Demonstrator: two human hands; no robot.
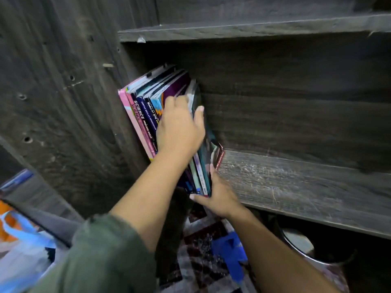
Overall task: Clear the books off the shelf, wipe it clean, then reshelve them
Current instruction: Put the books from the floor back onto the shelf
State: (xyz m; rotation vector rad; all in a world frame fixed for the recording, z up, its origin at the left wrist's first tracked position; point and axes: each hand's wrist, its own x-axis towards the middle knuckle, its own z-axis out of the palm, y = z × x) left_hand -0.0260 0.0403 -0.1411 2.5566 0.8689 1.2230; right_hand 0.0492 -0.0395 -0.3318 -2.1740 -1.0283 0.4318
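1. Plainly, both of our hands are on one bundle of books (204, 166), several thin volumes pressed together at the left end of the shelf board (296, 182).
2. Our left hand (179, 130) curls over the bundle's upper end, with its fingers across the spines and its thumb hooked round the right-hand cover.
3. Our right hand (218, 194) clasps the lower end, thumb on the outer cover and fingers wrapped beneath.
4. The bundle's long axis runs steeply, with the top tipped back and to the left and the bottom out over the board's front edge. The left hand is therefore the farther, higher hold, and the right is the nearer, lower one.
5. Just left of the bundle, the leaning books (139, 121) rest against the side wall (63, 102), spines facing us. The bundle touches them near the top.
6. To the right, the board shows scratched, pale-streaked wood.
7. We cannot tell whether the bundle is leaving or returning. Either way, we judge the move goes along that tilted axis, so the right hand must carry the weight while the left keeps the covers from fanning.
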